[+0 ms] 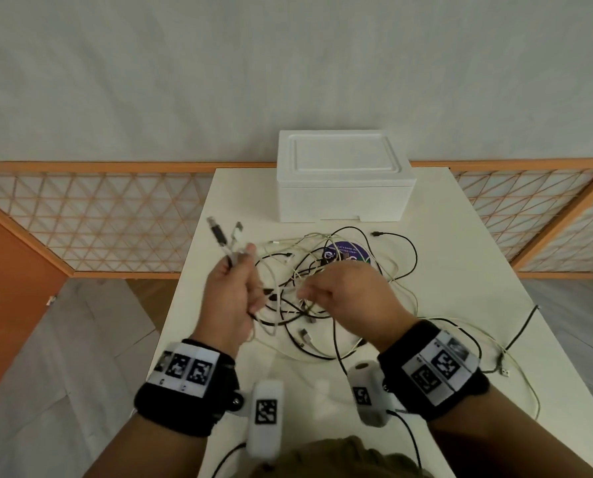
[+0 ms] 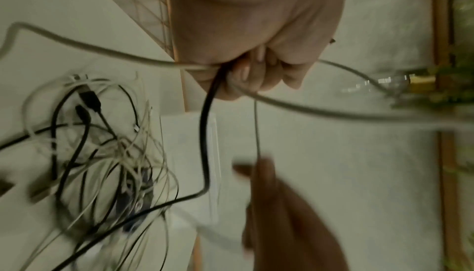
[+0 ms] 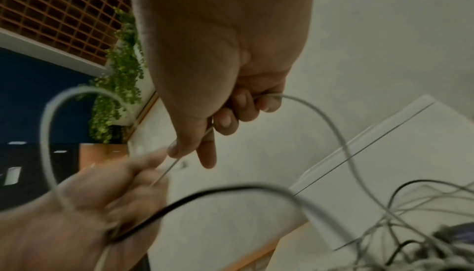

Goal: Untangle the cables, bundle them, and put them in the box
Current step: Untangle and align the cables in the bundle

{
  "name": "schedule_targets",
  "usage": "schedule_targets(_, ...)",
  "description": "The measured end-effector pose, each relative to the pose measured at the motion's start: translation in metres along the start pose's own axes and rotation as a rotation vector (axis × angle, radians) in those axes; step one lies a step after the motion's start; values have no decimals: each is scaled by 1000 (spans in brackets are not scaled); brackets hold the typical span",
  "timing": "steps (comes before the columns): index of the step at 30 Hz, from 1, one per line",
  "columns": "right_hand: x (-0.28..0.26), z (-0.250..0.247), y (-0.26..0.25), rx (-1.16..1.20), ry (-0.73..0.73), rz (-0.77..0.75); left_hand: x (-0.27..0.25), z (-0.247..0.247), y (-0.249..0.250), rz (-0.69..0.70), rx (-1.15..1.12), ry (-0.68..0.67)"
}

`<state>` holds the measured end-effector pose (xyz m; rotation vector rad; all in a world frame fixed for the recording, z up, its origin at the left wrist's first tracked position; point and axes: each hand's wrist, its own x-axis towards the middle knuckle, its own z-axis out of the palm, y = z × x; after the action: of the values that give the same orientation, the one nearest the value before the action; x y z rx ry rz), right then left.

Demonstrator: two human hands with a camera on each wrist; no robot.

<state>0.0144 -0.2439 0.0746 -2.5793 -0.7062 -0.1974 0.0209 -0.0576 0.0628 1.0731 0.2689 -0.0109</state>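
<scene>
Head view: cables [image 1: 329, 291] tangled on table [image 1: 460, 236] in front of closed box [image 1: 343, 181]; your left hand [image 1: 233, 291] fisted several plug ends. Left wrist: fingers [image 2: 259, 72] curled around black and white leads. Right wrist: your right hand [image 3: 220, 84] pinched one thin white cable.

The head view looks forward and down from above the near edge of the white table [image 1: 460, 236], reaching the box [image 1: 343, 188] at the far edge. Each wrist view sits close behind its own palm, looking along the fingers. All three share the cable tangle [image 1: 340, 288], the box, and both hands.
</scene>
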Motion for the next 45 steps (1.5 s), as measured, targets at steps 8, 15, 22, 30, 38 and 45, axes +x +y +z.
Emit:
schedule_targets(8, -23, -63, 48, 15, 100, 235, 42, -105, 11, -22, 19, 431)
schedule_targets(15, -48, -93, 91, -76, 76, 604, 42, -134, 11, -117, 172, 362)
schedule_targets(22, -87, -71, 137, -615, -255, 1009, 28, -93, 28, -59, 186, 134)
schedule_targets(30, -9, -58, -15, 151, 178, 207, -12, 16, 41, 4, 93, -206)
schedule_targets(38, 3, -15, -22, 356, -405, 168, -2, 5, 46, -31, -255, -190)
schedule_targets(45, -10, -10, -6, 504, -331, 302, 9, -16, 31, -45, -330, -92)
